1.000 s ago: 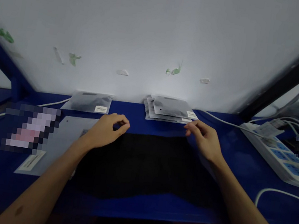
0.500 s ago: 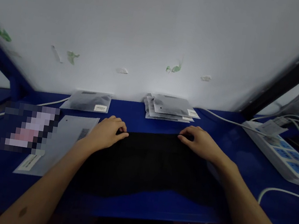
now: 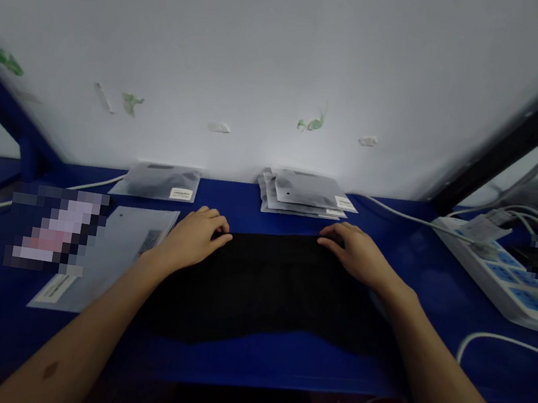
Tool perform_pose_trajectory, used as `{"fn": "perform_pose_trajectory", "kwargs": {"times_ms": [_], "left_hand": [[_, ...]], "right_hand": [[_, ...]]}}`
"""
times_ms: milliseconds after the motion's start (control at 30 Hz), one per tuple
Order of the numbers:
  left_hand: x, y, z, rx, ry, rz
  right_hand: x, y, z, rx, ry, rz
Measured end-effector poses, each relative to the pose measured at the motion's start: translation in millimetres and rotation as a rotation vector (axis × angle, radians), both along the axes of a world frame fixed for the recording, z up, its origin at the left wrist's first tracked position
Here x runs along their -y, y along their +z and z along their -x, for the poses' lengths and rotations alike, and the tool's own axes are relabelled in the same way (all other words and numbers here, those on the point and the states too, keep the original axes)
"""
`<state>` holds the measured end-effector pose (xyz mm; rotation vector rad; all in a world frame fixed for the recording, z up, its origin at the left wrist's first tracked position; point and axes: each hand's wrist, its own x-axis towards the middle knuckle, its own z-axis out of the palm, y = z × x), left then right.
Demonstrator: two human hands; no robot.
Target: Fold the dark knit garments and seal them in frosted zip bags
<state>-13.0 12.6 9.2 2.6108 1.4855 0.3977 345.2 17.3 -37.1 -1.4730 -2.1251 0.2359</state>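
Observation:
A black cloth point(image 3: 267, 282) lies flat on the blue table point(image 3: 275, 364) in front of me. My left hand point(image 3: 195, 239) rests on its far left corner with the fingers curled and the thumb pinching the edge. My right hand point(image 3: 355, 251) lies on the far right corner, fingers bent down onto the cloth's edge. Both forearms reach in from the bottom of the view.
A clear plastic bag with a label point(image 3: 104, 254) lies left of the cloth. A grey packet point(image 3: 160, 182) and a stack of grey packets point(image 3: 305, 193) sit against the white wall. A white power strip point(image 3: 505, 277) with cables is at the right.
Both hands came down from just above the table onto the cloth's far corners. The cloth's far edge has shifted slightly away from me.

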Motion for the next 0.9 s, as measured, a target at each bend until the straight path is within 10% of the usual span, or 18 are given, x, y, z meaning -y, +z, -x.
{"fn": "perform_pose_trajectory", "kwargs": {"times_ms": [367,600,900], "left_hand": [[4.7,9.0,4.2,-0.052,-0.035,-0.009],[93.3,36.7,23.2,0.157,0.052,-0.233],[157.0,-24.8,81.2,0.143,0.003,-0.248]], "right_hand": [[16.5,13.3,7.2,0.021,-0.160,-0.039],[101.2,37.0,1.7,-0.092,0.023,-0.084],[166.4,20.3,-15.2,0.274,0.236,-0.142]]}}
